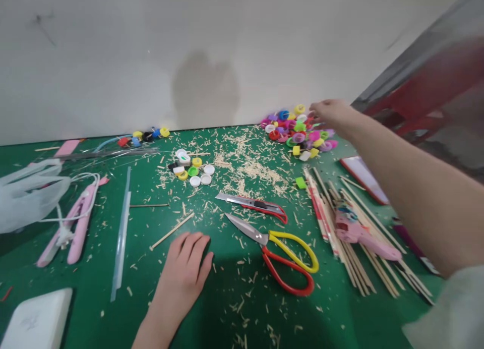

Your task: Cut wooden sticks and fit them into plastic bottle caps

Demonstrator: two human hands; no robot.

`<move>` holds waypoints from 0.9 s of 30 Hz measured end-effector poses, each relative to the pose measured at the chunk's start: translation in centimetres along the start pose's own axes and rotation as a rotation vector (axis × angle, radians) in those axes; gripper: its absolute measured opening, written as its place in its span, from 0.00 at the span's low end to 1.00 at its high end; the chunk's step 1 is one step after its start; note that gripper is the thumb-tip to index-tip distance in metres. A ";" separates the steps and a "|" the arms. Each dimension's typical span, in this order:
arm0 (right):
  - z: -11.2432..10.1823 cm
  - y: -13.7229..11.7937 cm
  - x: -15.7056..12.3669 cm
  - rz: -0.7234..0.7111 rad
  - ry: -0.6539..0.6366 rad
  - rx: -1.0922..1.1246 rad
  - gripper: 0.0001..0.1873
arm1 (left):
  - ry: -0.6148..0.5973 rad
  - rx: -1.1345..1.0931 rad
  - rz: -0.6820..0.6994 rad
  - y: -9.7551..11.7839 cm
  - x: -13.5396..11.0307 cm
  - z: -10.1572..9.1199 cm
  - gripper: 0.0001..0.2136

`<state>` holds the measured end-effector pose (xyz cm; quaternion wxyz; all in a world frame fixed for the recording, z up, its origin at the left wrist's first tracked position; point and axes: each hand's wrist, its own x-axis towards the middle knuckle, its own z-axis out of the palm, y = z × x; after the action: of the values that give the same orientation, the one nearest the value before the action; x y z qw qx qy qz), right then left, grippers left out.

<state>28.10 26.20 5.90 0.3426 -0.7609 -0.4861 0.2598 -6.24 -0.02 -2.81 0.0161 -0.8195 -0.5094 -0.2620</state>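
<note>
My left hand (185,268) lies palm down on the green table (151,308), holding nothing, its fingers stretched out. Just beyond its fingertips is a thin wooden stick (172,231). My right hand (328,109) reaches far over to the heap of coloured bottle caps (291,129) by the wall; several caps have short sticks through them. Its fingers are bent down at the heap's right side and mostly hidden, so whether they grip a cap does not show. Scissors (260,238) with one yellow and one red handle lie between the hands, below a red utility knife (257,205).
Loose caps (192,171) and wood shavings (260,170) cover the middle. At right, a pink glue gun (363,235) rests on wooden sticks (351,268). At left are a pink tool with a white cord (81,223), a plastic bag (30,197) and a white box (38,316). A wall (132,61) stands behind.
</note>
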 end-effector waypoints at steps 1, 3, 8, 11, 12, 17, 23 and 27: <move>0.4 -0.1 0.4 0.007 0.013 0.004 0.19 | -0.013 0.005 -0.021 -0.1 0.0 0.0 0.10; 1.3 -0.2 -0.5 -0.053 0.011 -0.053 0.18 | -0.026 0.016 -0.028 -0.2 0.1 0.0 0.11; 4.5 0.3 -9.2 -0.465 -0.317 -0.320 0.17 | -0.015 0.055 0.017 -0.3 0.4 0.1 0.11; 5.8 0.7 -15.3 -0.582 -0.523 -0.360 0.17 | -0.030 0.059 0.029 -0.3 0.4 0.1 0.10; 6.0 0.8 -16.9 -0.637 -0.530 -0.359 0.16 | -0.037 0.060 0.033 -0.3 0.4 0.1 0.10; 6.4 2.1 -21.5 -0.780 -0.431 -0.494 0.16 | -0.047 0.142 0.024 -0.5 0.7 -0.3 0.10; 7.1 4.2 -21.5 -0.733 -0.237 -0.541 0.17 | -0.039 0.304 -0.145 -1.3 1.3 -0.8 0.11; 8.0 5.6 -21.6 -0.788 -0.134 -0.562 0.17 | -0.088 0.387 -0.252 -2.1 1.3 -1.1 0.11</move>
<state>16.98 6.90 -2.15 0.1642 -0.5636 -0.8094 0.0176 -7.96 1.77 -1.78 0.1180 -0.7417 -0.6487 -0.1233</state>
